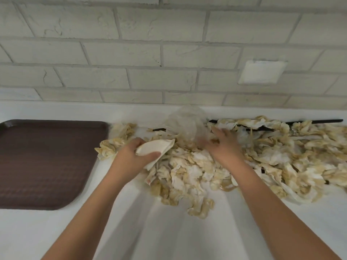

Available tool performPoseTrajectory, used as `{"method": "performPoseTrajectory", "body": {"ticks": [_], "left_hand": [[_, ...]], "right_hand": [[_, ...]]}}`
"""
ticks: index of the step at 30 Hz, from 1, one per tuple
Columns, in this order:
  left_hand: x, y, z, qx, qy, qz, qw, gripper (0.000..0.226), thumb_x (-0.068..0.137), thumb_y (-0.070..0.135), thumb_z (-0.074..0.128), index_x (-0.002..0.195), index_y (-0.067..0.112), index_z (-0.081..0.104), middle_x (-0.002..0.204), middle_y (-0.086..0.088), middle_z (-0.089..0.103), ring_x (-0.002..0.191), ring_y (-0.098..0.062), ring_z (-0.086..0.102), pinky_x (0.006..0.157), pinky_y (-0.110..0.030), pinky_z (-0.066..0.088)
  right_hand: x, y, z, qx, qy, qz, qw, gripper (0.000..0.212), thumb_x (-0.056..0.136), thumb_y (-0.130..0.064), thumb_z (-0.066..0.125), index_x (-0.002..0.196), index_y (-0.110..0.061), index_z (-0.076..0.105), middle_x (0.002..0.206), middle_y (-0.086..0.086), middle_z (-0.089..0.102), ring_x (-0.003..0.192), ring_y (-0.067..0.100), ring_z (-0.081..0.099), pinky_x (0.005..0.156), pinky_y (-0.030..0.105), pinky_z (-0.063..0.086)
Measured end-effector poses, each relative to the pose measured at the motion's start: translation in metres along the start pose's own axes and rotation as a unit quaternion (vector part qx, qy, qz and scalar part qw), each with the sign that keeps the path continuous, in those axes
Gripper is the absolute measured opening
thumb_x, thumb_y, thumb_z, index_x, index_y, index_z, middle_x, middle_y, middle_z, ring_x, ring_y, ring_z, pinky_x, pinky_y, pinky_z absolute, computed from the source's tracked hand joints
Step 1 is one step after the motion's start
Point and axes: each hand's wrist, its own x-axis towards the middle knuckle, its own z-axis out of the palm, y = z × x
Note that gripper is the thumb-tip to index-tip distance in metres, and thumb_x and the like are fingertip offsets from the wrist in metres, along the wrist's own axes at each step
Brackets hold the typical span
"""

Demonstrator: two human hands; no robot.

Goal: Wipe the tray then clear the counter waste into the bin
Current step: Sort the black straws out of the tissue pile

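A dark brown tray [43,162] lies flat on the white counter at the left, with nothing on it. A wide heap of stained, crumpled paper waste [262,154] covers the counter from the middle to the right edge. My left hand [131,156] is closed around a folded cream-white cloth [155,147] at the heap's left side. My right hand [223,145] rests on the heap with fingers spread, blurred, beside a clear crumpled plastic bag [187,122]. No bin shows.
A white brick wall [142,53] rises directly behind the counter, with a white square plate [262,72] on it. A thin black strip [319,121] runs along the counter's back under the waste. Bare white counter [169,231] lies between my forearms.
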Motion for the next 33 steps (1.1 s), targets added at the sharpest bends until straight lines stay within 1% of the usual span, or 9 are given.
{"method": "performPoseTrajectory", "body": {"ticks": [3, 7, 11, 15, 18, 21, 26, 30, 33], "left_hand": [[0.014, 0.016, 0.006, -0.041, -0.003, 0.015, 0.999, 0.032, 0.073, 0.04, 0.077, 0.094, 0.024, 0.06, 0.096, 0.009, 0.062, 0.088, -0.011, 0.059, 0.062, -0.021, 0.042], [0.035, 0.041, 0.036, -0.041, -0.066, 0.099, 0.992, 0.031, 0.071, 0.036, 0.08, 0.092, 0.026, 0.06, 0.124, 0.021, 0.048, 0.112, 0.0, 0.044, 0.077, -0.007, 0.033], [0.058, 0.048, 0.069, 0.043, -0.12, 0.112, 0.985, 0.039, 0.075, 0.037, 0.076, 0.109, 0.023, 0.061, 0.132, 0.017, 0.044, 0.115, -0.001, 0.04, 0.077, -0.011, 0.032], [0.064, 0.038, 0.08, 0.104, -0.101, 0.021, 0.989, 0.06, 0.084, 0.037, 0.067, 0.137, 0.016, 0.045, 0.131, -0.002, 0.052, 0.093, -0.012, 0.05, 0.067, -0.02, 0.038], [0.066, 0.033, 0.076, 0.12, -0.049, 0.021, 0.991, 0.055, 0.085, 0.039, 0.065, 0.131, 0.013, 0.049, 0.126, -0.008, 0.056, 0.105, -0.024, 0.055, 0.076, -0.026, 0.04], [0.068, 0.035, 0.066, 0.089, -0.005, 0.017, 0.996, 0.037, 0.084, 0.037, 0.065, 0.11, 0.012, 0.054, 0.102, -0.006, 0.058, 0.081, -0.021, 0.053, 0.06, -0.026, 0.037], [0.065, 0.04, 0.051, 0.073, 0.024, 0.03, 0.997, 0.038, 0.082, 0.033, 0.069, 0.112, 0.014, 0.056, 0.114, -0.003, 0.052, 0.094, -0.021, 0.051, 0.073, -0.03, 0.038], [0.056, 0.054, 0.056, 0.061, 0.041, 0.052, 0.996, 0.042, 0.08, 0.03, 0.073, 0.114, 0.01, 0.059, 0.139, -0.002, 0.041, 0.12, -0.021, 0.044, 0.084, -0.027, 0.034], [0.047, 0.067, 0.064, 0.03, 0.047, 0.077, 0.995, 0.032, 0.079, 0.027, 0.073, 0.104, 0.014, 0.057, 0.127, 0.0, 0.045, 0.11, -0.017, 0.044, 0.082, -0.022, 0.035]], "right_hand": [[-0.001, 0.003, 0.026, -0.123, -0.108, -0.031, 0.986, 0.073, 0.082, -0.077, 0.034, 0.145, -0.042, 0.026, 0.16, -0.002, 0.008, 0.147, 0.024, 0.0, 0.115, 0.059, 0.002], [-0.019, -0.008, 0.036, -0.164, -0.125, -0.084, 0.975, 0.07, 0.085, -0.076, 0.022, 0.144, -0.038, 0.034, 0.16, -0.001, 0.007, 0.146, 0.025, 0.005, 0.112, 0.061, -0.007], [-0.037, 0.0, 0.033, -0.156, -0.105, -0.119, 0.975, 0.088, 0.075, -0.084, 0.008, 0.138, -0.035, 0.043, 0.158, -0.001, 0.02, 0.145, 0.022, 0.012, 0.114, 0.058, -0.002], [-0.045, 0.011, 0.016, -0.075, -0.106, -0.136, 0.982, 0.062, 0.09, -0.067, 0.031, 0.141, -0.034, 0.039, 0.154, -0.001, 0.03, 0.143, 0.017, 0.019, 0.118, 0.046, 0.006], [-0.05, 0.02, 0.005, 0.022, -0.049, -0.139, 0.989, 0.055, 0.089, -0.063, 0.042, 0.132, -0.03, 0.053, 0.14, -0.004, 0.05, 0.13, 0.016, 0.041, 0.11, 0.035, 0.03], [-0.051, 0.033, -0.008, 0.09, 0.044, -0.133, 0.986, 0.043, 0.09, -0.053, 0.051, 0.117, -0.024, 0.066, 0.117, -0.004, 0.065, 0.107, 0.013, 0.057, 0.091, 0.029, 0.046], [-0.044, 0.092, -0.035, -0.042, 0.247, -0.075, 0.965, 0.022, 0.085, -0.025, 0.059, 0.101, -0.018, 0.072, 0.1, 0.006, 0.069, 0.09, 0.027, 0.062, 0.081, 0.041, 0.05], [-0.041, 0.133, -0.048, -0.193, 0.091, 0.105, 0.971, 0.062, 0.086, -0.056, 0.053, 0.139, -0.027, 0.043, 0.141, 0.012, 0.043, 0.131, 0.034, 0.036, 0.103, 0.049, 0.03], [-0.046, 0.146, -0.043, -0.169, 0.069, 0.102, 0.978, 0.053, 0.089, -0.052, 0.05, 0.137, -0.029, 0.047, 0.137, 0.008, 0.048, 0.126, 0.029, 0.04, 0.096, 0.042, 0.039]]}}
